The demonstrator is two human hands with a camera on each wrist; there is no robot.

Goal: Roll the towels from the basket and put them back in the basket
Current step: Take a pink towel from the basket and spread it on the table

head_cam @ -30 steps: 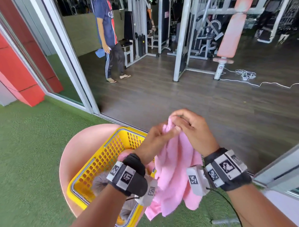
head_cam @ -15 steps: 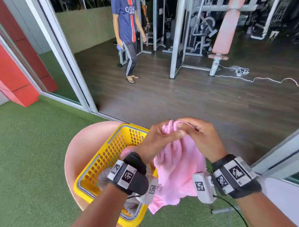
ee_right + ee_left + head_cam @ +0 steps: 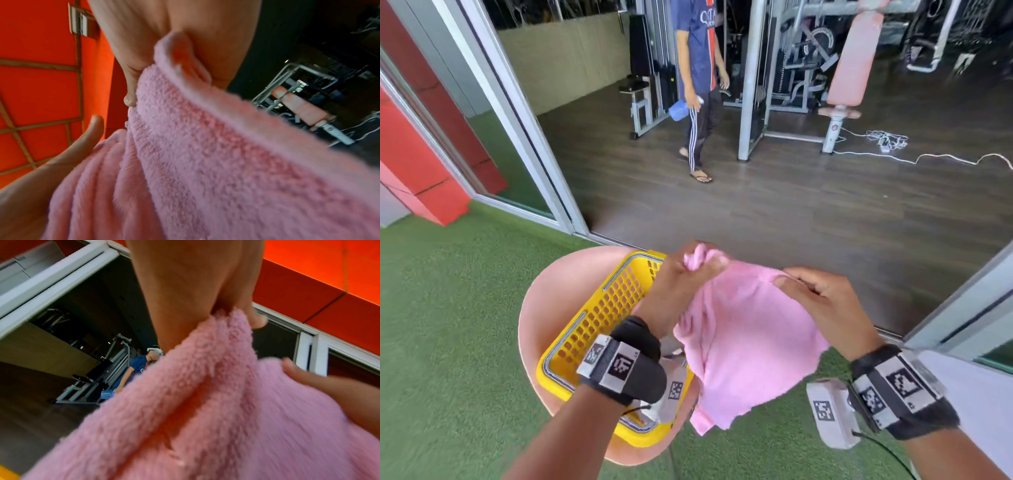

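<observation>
A pink towel [image 3: 743, 342] is being held up above the yellow basket [image 3: 599, 318], which is sitting on a round pink seat [image 3: 551, 301] on green turf [image 3: 448, 325]. One bunched corner is being pinched by the left hand [image 3: 681, 284] — fingers curled tightly round it — while the top edge, a little apart, is being gripped by the right hand [image 3: 822, 301]. The cloth is being stretched between them, its lower part hanging loose beside the basket. Behind, a person [image 3: 698, 85] is seen walking on the dark floor [image 3: 791, 212].
</observation>
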